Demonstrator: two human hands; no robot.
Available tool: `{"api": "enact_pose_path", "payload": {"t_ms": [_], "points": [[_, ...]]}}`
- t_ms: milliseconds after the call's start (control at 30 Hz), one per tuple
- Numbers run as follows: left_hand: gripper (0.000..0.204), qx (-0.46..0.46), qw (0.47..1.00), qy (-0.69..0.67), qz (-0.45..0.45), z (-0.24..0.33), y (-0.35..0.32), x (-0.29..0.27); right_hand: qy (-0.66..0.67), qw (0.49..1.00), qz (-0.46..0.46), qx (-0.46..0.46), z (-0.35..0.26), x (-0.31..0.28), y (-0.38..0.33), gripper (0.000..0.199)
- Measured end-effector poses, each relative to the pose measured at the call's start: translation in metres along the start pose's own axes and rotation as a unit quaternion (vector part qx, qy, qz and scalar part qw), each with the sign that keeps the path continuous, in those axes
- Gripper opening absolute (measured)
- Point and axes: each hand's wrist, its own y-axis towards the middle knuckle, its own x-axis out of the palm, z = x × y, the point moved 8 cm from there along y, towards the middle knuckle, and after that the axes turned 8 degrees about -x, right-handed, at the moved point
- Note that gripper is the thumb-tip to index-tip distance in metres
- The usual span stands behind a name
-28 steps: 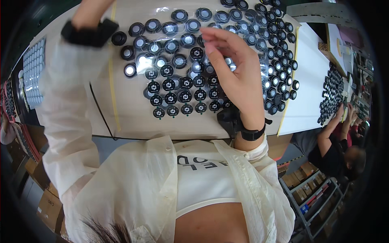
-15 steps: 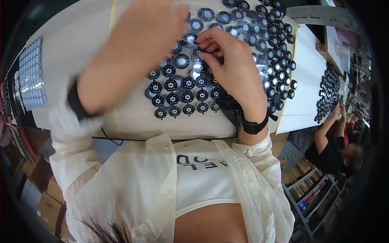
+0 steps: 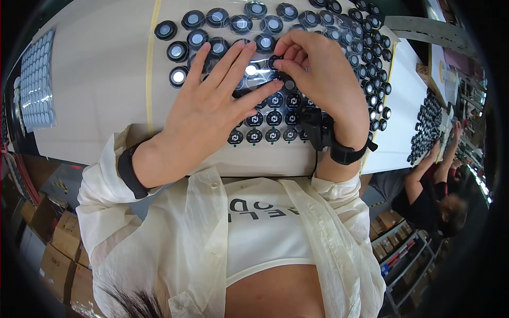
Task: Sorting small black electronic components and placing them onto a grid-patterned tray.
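Note:
A clear plastic sheet (image 3: 253, 85) lies over part of the rows of black round caps with pale centres (image 3: 197, 39). Its near part carries rows of black round stickers with a white mark (image 3: 254, 118). My left hand (image 3: 204, 114) rests flat across the sheet, fingers spread, holding nothing. Thumb and fingers of my right hand (image 3: 326, 69) pinch a small black disc (image 3: 274, 62) at the sheet, close to my left fingertips; whether it is a sticker is hard to see. A black device (image 3: 316, 128) sits at my right wrist.
At the left end of the beige tabletop (image 3: 101, 79) lies a clear-wrapped sheet of white discs (image 3: 37, 82). Many black caps (image 3: 376, 85) crowd the right side. Beyond a white board (image 3: 400, 100), another person (image 3: 424, 196) handles similar parts. Cardboard boxes (image 3: 58, 262) stand lower left.
My left hand has come down from a blurred raised position and now lies spread on the sheet. Caps at the upper left, hidden before, now show. My right hand keeps its pinch.

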Motion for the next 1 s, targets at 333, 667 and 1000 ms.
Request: {"api": "enact_pose_path", "payload": {"t_ms": [333, 667, 1000], "points": [[0.069, -0.004, 1.000, 0.021, 0.002, 0.002, -0.001, 0.005, -0.083, 0.993, 0.081, -0.029, -0.032, -0.022, -0.028, 0.008], [0.060, 0.017, 0.997, -0.074, 0.019, -0.011, 0.017, -0.026, 0.225, 0.947, 0.229, -0.010, -0.029, -0.062, -0.047, 0.016], [0.051, -0.127, 0.987, -0.097, -0.002, -0.130, 0.023, -0.044, 0.457, 0.870, 0.188, 0.010, -0.015, -0.013, -0.032, 0.023]]}}
